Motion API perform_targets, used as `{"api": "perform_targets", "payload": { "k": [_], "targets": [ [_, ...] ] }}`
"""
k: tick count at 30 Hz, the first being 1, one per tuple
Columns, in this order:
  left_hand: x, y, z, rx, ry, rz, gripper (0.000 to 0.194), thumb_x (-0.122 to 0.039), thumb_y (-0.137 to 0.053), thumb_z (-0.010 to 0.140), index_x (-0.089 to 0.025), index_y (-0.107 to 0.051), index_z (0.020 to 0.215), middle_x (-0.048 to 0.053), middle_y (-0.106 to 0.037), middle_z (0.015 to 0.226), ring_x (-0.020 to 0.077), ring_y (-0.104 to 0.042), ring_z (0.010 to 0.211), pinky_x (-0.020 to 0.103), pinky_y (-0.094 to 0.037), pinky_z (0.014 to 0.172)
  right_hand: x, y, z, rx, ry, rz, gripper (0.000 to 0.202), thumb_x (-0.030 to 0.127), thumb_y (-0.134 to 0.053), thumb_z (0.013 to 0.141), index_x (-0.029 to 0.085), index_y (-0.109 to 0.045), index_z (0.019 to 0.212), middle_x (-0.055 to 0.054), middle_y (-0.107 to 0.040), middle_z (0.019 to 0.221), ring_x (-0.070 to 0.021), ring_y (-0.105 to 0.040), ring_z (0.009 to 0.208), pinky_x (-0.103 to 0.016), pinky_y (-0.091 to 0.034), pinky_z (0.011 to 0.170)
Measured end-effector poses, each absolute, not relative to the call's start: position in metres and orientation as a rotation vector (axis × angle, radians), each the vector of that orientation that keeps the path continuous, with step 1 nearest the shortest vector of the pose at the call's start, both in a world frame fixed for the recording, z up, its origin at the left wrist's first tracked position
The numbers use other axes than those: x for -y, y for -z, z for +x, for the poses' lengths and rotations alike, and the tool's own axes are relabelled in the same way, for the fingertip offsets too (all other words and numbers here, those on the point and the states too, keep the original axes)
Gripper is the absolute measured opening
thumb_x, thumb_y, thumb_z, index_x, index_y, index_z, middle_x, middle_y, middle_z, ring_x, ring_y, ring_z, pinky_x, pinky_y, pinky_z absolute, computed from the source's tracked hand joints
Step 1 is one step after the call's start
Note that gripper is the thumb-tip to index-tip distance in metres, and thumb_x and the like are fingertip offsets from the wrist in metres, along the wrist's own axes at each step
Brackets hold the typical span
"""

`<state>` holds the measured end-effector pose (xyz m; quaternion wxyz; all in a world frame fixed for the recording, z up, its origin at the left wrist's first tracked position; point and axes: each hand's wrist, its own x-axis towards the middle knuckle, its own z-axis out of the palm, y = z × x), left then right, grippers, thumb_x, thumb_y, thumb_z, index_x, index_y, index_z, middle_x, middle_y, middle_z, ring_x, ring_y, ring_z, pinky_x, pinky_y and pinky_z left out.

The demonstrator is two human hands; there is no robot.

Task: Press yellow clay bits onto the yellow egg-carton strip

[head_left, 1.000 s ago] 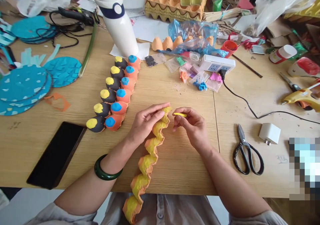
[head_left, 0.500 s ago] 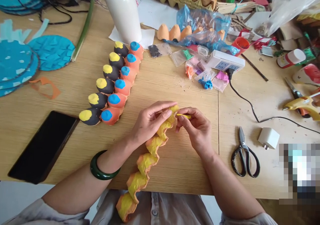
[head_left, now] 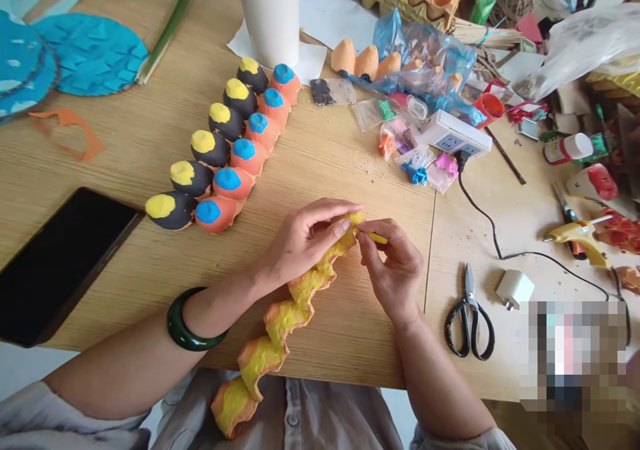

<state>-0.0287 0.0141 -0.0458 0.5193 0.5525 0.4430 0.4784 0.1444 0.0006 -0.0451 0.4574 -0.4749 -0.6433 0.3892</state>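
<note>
A scalloped orange carton strip coated inside with yellow clay runs from the table over its front edge toward my lap. My left hand wraps round its far end, thumb on the yellow clay. A small yellow piece is pinched in my right hand, whose fingertips touch the same end of the strip. To the left stand two joined rows of carton cups, black ones with yellow tops and orange ones with blue tops.
A phone lies at the left, scissors and a white adapter at the right. Further back are a white bottle, clay packets, a power strip and a blue bag. A glue gun is far right.
The camera view has shifted and turned slightly. Both hands remain at the strip's far end, with the yellow piece still in my right hand and tilted a little differently.
</note>
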Motion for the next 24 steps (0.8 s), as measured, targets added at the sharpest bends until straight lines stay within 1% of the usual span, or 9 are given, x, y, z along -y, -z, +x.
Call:
{"api": "perform_targets", "payload": {
  "k": [4,7,11,15,21,24],
  "targets": [
    [-0.013,0.0471,-0.0282,-1.082,-1.168,1.387,0.027,-0.031,-0.063,0.099,-0.023,-0.076,0.122,0.007,-0.075,0.125,0.0195,-0.068,0.121,0.029,-0.056,0.104,-0.0021,0.0423,0.1444,1.704,-0.837,-1.162,0.013,0.02,-0.064,0.098,0.027,-0.072,0.105,-0.003,-0.069,0.089,-0.0169,-0.065,0.078,-0.031,-0.055,0.061],
    [-0.0123,0.048,-0.0281,-1.101,-1.181,1.436,0.028,-0.031,-0.062,0.1,-0.023,-0.076,0.123,0.007,-0.075,0.125,0.0199,-0.068,0.121,0.031,-0.055,0.107,-0.0019,0.0433,0.1438,1.731,-0.789,-1.171,0.014,0.02,-0.063,0.097,0.028,-0.071,0.106,-0.003,-0.068,0.088,-0.0163,-0.063,0.075,-0.03,-0.053,0.059],
    [-0.0114,0.0477,-0.0281,-1.111,-1.179,1.447,0.03,-0.03,-0.061,0.101,-0.023,-0.076,0.125,0.007,-0.074,0.128,0.02,-0.068,0.122,0.031,-0.055,0.108,-0.0012,0.0452,0.143,1.698,-0.788,-1.191,0.015,0.02,-0.064,0.097,0.028,-0.068,0.11,-0.003,-0.068,0.089,-0.0164,-0.064,0.076,-0.031,-0.054,0.062],
    [-0.011,0.0481,-0.029,-1.087,-1.175,1.479,0.032,-0.03,-0.062,0.1,-0.021,-0.074,0.128,0.008,-0.073,0.13,0.0206,-0.067,0.123,0.032,-0.054,0.109,-0.002,0.0444,0.1424,1.72,-0.76,-1.164,0.014,0.017,-0.063,0.097,0.027,-0.069,0.105,-0.002,-0.067,0.085,-0.0155,-0.062,0.074,-0.031,-0.05,0.062],
    [-0.0112,0.0495,-0.0294,-1.093,-1.159,1.493,0.033,-0.032,-0.064,0.099,-0.023,-0.074,0.128,0.008,-0.073,0.13,0.021,-0.068,0.123,0.031,-0.055,0.109,-0.0021,0.0435,0.1424,1.711,-0.744,-1.189,0.009,0.021,-0.063,0.098,0.026,-0.07,0.101,-0.002,-0.067,0.083,-0.0155,-0.061,0.072,-0.031,-0.05,0.06],
    [-0.0111,0.0496,-0.0291,-1.099,-1.17,1.483,0.032,-0.033,-0.064,0.098,-0.022,-0.075,0.127,0.008,-0.073,0.13,0.0214,-0.068,0.124,0.03,-0.055,0.108,-0.0008,0.0445,0.1425,1.681,-0.807,-1.184,0.01,0.022,-0.064,0.098,0.026,-0.071,0.104,-0.002,-0.068,0.086,-0.0139,-0.06,0.068,-0.031,-0.051,0.06]
  ]
}}
